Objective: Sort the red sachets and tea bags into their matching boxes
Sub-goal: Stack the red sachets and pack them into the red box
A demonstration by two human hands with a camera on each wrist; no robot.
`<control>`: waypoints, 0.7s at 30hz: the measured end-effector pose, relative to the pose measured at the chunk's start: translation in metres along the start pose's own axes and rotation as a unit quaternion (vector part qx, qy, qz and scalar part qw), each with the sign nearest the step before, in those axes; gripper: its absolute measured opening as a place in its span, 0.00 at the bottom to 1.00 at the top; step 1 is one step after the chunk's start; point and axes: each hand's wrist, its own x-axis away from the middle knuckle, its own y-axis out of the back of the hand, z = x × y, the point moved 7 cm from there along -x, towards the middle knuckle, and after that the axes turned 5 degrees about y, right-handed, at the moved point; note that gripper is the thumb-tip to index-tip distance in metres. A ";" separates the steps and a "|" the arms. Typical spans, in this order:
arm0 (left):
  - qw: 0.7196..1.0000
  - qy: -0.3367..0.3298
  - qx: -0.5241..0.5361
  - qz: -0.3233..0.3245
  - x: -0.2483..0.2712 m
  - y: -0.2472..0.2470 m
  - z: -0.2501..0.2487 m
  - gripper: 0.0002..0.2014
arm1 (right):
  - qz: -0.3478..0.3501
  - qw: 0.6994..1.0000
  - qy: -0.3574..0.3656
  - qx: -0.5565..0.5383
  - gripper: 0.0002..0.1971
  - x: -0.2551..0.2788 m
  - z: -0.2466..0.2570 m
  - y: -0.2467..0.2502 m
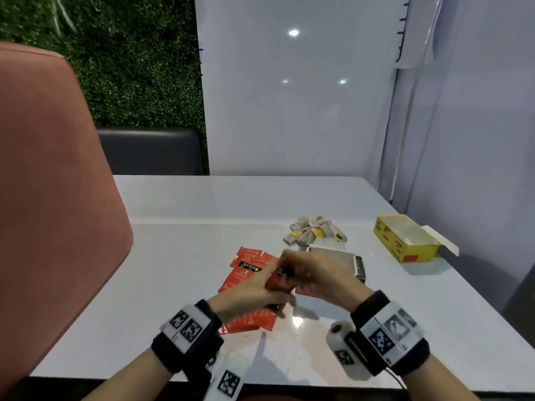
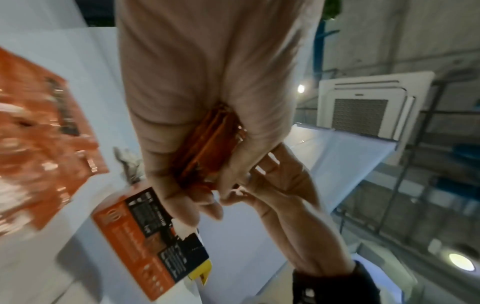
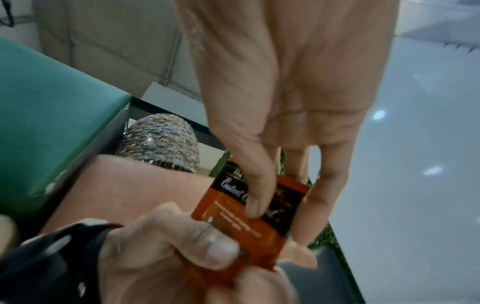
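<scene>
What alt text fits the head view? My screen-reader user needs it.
Both hands, left and right, grip a stack of red sachets above a white table. More lie below; tea bags and a yellow box sit beyond.

You hold a stack of red sachets [image 1: 279, 282] upright between both hands; more red sachets [image 1: 246, 263] lie flat on the desk. Tea bags [image 1: 314, 231] are heaped beyond the red box [image 2: 153, 242]. The yellow box [image 1: 405, 238] lies open, far right.
</scene>
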 end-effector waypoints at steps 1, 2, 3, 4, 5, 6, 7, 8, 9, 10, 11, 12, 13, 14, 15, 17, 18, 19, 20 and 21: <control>0.999 -0.007 -0.042 -0.006 -0.010 0.001 -0.009 0.44 | -0.023 1.000 -0.006 0.014 0.15 -0.001 -0.008 0.010; 0.996 -0.009 -0.092 -0.015 -0.018 0.001 -0.018 0.51 | -0.045 0.999 -0.019 0.015 0.13 -0.003 -0.019 0.023; 0.990 -0.014 -0.135 -0.027 -0.027 0.001 -0.026 0.56 | -0.064 0.997 -0.038 0.022 0.13 -0.003 -0.032 0.036; 0.985 -0.023 -0.169 -0.037 -0.035 0.003 -0.033 0.58 | -0.078 0.994 -0.062 0.055 0.14 -0.003 -0.045 0.049; 0.979 -0.030 -0.198 -0.047 -0.044 0.005 -0.038 0.58 | -0.081 0.987 -0.082 0.116 0.16 -0.002 -0.056 0.061; 0.973 -0.033 -0.223 -0.050 -0.054 0.006 -0.043 0.57 | -0.070 0.976 -0.099 0.180 0.17 0.000 -0.066 0.069; 0.966 -0.031 -0.251 -0.047 -0.065 0.009 -0.043 0.57 | -0.044 0.965 -0.115 0.230 0.17 0.002 -0.074 0.070; 0.958 -0.028 -0.284 -0.036 -0.074 0.008 -0.043 0.56 | -0.015 0.956 -0.124 0.265 0.16 0.002 -0.078 0.068; 0.948 -0.026 -0.316 -0.025 -0.084 0.008 -0.041 0.55 | 0.008 0.951 -0.122 0.284 0.15 0.001 -0.078 0.062; 0.939 -0.023 -0.343 -0.016 -0.092 0.007 -0.038 0.53 | 0.029 0.949 -0.116 0.292 0.15 0.000 -0.079 0.053; 0.931 -0.021 -0.363 -0.012 -0.100 0.007 -0.036 0.51 | 0.047 0.947 -0.107 0.299 0.14 -0.001 -0.080 0.043; 0.926 -0.015 -0.378 -0.014 -0.105 0.008 -0.034 0.49 | 0.073 0.944 -0.105 0.304 0.15 -0.003 -0.085 0.031; 0.921 -0.008 -0.388 -0.021 -0.110 0.008 -0.032 0.46 | 0.102 0.940 -0.103 0.308 0.15 -0.005 -0.090 0.021; 0.918 -0.004 -0.395 -0.029 -0.114 0.010 -0.032 0.44 | 0.134 0.936 -0.101 0.309 0.15 -0.007 -0.097 0.010; 0.917 0.000 -0.397 -0.033 -0.117 0.011 -0.031 0.43 | 0.159 0.934 -0.097 0.306 0.15 -0.010 -0.101 0.001; 0.917 0.002 -0.398 -0.032 -0.121 0.011 -0.029 0.42 | 0.179 0.937 -0.080 0.288 0.14 -0.016 -0.106 -0.012; 0.917 0.002 -0.398 -0.030 -0.121 0.012 -0.029 0.42 | 0.178 0.941 -0.072 0.277 0.14 -0.019 -0.108 -0.016; 0.918 0.002 -0.395 -0.029 -0.121 0.013 -0.029 0.42 | 0.175 0.947 -0.069 0.259 0.13 -0.020 -0.109 -0.019; 0.920 0.000 -0.392 -0.031 -0.121 0.014 -0.029 0.42 | 0.170 0.955 -0.061 0.236 0.13 -0.022 -0.111 -0.022; 0.921 -0.005 -0.388 -0.034 -0.120 0.016 -0.030 0.41 | 0.161 0.962 -0.056 0.214 0.13 -0.022 -0.111 -0.022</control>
